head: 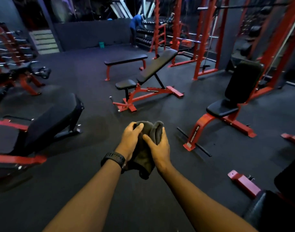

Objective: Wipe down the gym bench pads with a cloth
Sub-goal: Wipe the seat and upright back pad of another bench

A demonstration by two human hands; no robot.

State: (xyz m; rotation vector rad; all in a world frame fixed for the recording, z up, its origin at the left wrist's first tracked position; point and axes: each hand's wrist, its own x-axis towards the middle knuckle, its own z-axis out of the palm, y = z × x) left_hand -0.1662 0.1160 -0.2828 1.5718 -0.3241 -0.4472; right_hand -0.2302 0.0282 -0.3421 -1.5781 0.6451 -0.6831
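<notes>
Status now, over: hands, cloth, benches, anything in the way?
Hands: left hand and right hand both grip cloth, mid-air. No pad touched yet; incline bench ahead, upright bench right. Thin bar on floor by upright bench.

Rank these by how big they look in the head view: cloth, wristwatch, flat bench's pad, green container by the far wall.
1. cloth, largest, though nearness to the camera inflates it.
2. flat bench's pad and wristwatch look about alike; not ranked.
3. green container, smallest.

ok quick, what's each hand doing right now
Left hand: grips the dark cloth.
Right hand: grips the same cloth.
</notes>
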